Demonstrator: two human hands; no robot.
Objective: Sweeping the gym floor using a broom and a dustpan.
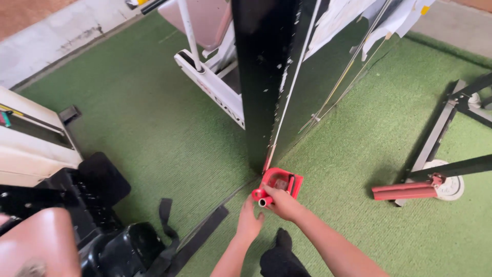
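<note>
Crouching over the green turf (pixel 154 133), I see my right hand (pixel 283 204) clenched around the red clamp (pixel 278 183) at the black panel (pixel 264 82)'s foot. My left hand (pixel 249 224) rests loose beneath it, grasping nothing. I'd keep the clamp square against the panel edge.

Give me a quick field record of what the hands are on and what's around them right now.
setting: green turf floor
left hand: on the turf just below the red tool, fingers near its tube end
right hand: gripping the red tool at the foot of the black panel
tape: thin white strip runs up the panel edge from the tool
left side: black machine, black strap
right side: metal stand with red foot
behind: white frame
</note>
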